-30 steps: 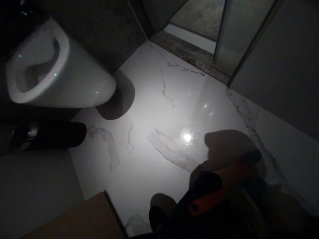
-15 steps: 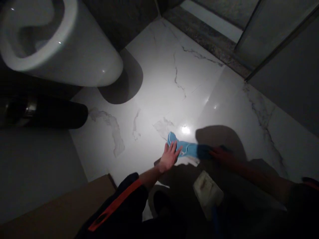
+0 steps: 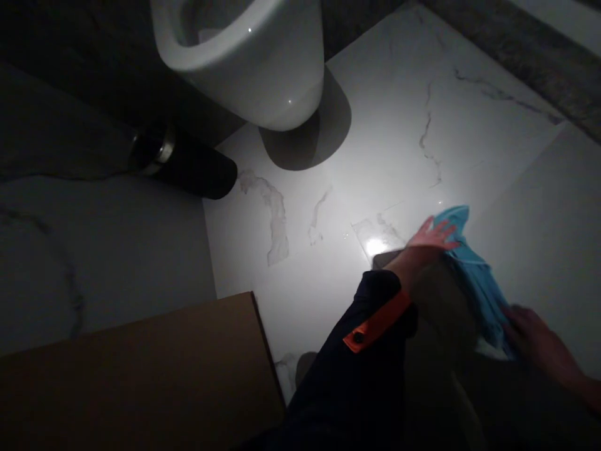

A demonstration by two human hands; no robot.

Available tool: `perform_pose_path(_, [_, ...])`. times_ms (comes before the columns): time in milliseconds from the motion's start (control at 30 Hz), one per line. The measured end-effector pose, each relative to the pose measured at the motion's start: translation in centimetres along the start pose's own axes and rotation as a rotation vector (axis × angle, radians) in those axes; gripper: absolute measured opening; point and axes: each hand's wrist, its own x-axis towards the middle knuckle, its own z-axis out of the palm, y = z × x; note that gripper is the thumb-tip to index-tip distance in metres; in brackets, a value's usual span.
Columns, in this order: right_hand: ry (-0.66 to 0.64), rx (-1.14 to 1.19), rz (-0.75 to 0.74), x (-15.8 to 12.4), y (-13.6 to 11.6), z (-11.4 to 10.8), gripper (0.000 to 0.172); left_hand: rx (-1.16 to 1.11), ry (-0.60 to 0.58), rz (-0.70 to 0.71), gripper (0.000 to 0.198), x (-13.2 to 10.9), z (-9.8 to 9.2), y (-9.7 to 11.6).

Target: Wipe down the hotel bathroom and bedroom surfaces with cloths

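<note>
A blue cloth point(image 3: 469, 269) lies stretched over the white marble floor point(image 3: 399, 144) at the right. My left hand point(image 3: 429, 237) rests flat on the cloth's far end, fingers spread. My right hand point(image 3: 535, 338) sits in shadow at the cloth's near end, fingers curled on it. A dark sleeve with an orange cuff point(image 3: 375, 322) covers my left forearm.
A white wall-hung toilet bowl point(image 3: 253, 62) hangs at the top centre, casting a shadow on the floor. A black cylinder with a metal ring point(image 3: 183, 160) lies at its left. A brown cardboard box point(image 3: 136, 376) fills the lower left. A dark stone threshold point(image 3: 526, 56) runs along the top right.
The view has swung left and down. The cloth has been drawn out longer between both hands and now lies further right in view. My left hand stays flat on it.
</note>
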Motion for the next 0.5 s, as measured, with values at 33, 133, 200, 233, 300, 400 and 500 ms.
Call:
perform_pose_path(33, [-0.018, -0.01, -0.05, 4.4, -3.4, -0.5, 0.043, -0.012, -0.029, -0.105, 0.046, -1.1, -0.9, -3.6])
perform_pose_path(133, [-0.12, -0.111, -0.119, 16.9, -14.8, -0.8, 0.047, -0.085, -0.087, -0.517, 0.045, -9.7, -3.4, -13.0])
perform_pose_path(200, [-0.189, -0.197, -0.188, 22.4, -21.7, 0.6, 0.047, -0.116, -0.134, -0.747, 0.048, -18.1, -4.1, -16.1])
perform_pose_path(233, [-0.221, -0.232, -0.249, 23.8, -24.6, 1.6, 0.045, -0.13, -0.16, -0.843, 0.05, -22.4, -4.1, -16.2])
perform_pose_path(300, [-0.269, -0.283, -0.385, 24.4, -28.7, 4.0, 0.041, -0.161, -0.197, -0.987, 0.05, -30.0, -3.5, -13.9])
perform_pose_path(400, [-0.312, -0.328, -0.552, 21.5, -30.4, 6.3, 0.042, -0.222, -0.259, -1.178, 0.05, -36.6, -2.2, -5.7])
perform_pose_path(500, [-0.401, -0.296, -0.691, 17.8, -28.0, 6.4, 0.036, -0.302, -0.311, -1.334, 0.052, -37.6, -1.1, 4.0])
